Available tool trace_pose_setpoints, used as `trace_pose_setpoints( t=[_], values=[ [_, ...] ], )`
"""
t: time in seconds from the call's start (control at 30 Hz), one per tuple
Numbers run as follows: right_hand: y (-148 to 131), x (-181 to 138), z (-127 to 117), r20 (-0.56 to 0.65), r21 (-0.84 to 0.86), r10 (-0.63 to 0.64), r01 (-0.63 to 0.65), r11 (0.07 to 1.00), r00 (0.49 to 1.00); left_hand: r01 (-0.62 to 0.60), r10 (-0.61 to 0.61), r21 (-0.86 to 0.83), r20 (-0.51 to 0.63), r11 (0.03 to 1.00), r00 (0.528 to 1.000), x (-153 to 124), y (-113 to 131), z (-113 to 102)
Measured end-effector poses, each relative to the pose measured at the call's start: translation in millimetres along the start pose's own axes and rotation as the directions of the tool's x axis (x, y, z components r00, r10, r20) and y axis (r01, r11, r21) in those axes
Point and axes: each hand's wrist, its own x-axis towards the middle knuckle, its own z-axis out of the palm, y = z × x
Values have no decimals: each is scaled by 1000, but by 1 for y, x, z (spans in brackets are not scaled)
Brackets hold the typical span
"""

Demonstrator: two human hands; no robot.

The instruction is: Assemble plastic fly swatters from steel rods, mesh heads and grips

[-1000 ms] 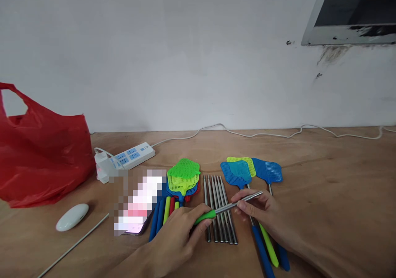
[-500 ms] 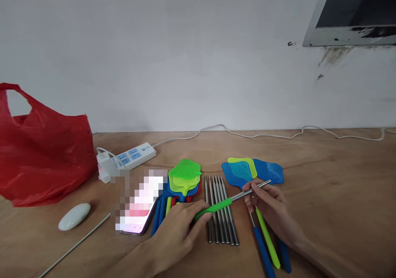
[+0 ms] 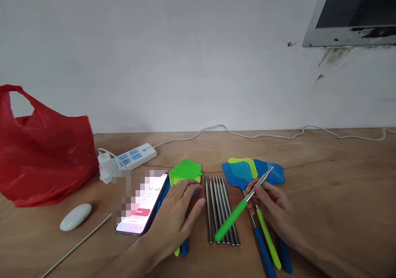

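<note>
My right hand [image 3: 272, 206] pinches a metal rod with a green grip [image 3: 238, 213], tilted with the grip end toward me over a row of several bare metal rods [image 3: 220, 203]. My left hand [image 3: 177, 210] lies flat with fingers spread on a stack of loose swatter heads [image 3: 185, 171] and coloured grips [image 3: 185, 247]. Three finished fly swatters, blue and yellow-green [image 3: 247, 170], lie under and beyond my right hand.
A phone with a lit screen [image 3: 144, 208] lies left of my left hand. Further left are a white power strip [image 3: 130, 157], a white mouse [image 3: 76, 216], a thin rod [image 3: 77, 245] and a red plastic bag [image 3: 43, 150]. A white cable [image 3: 262, 134] runs along the wall.
My left hand let go of the green grip and moved left onto the swatter heads. My right hand swung the rod so it now points more upright, grip end toward me.
</note>
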Motion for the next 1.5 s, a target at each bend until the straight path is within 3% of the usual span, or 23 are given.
trace_pose_setpoints(
  t=[0.1,0.23,0.37,0.53,0.87,1.13,1.5],
  values=[
    [-2,2,-2,-118,-27,-16,12,1000,993,39,-28,205,-55,978,998,2,-16,5],
    [-7,2,1,-100,-135,-51,37,990,994,51,-50,319,-13,946,999,4,-29,11],
    [-8,-1,2,-75,-165,4,-16,986,997,42,-41,318,-10,947,999,6,-25,8],
    [-6,-1,1,-48,-200,-26,16,980,998,29,-24,290,-23,957,999,8,-19,2],
    [-4,-3,1,89,-250,5,17,968,996,71,-36,359,-102,931,994,5,-30,11],
    [-2,-1,-1,109,-270,32,-1,963,993,155,-134,392,-81,907,988,4,-32,12],
    [-3,0,1,107,-288,107,-72,955,988,157,-150,361,-46,919,988,9,-26,7]
  ],
)
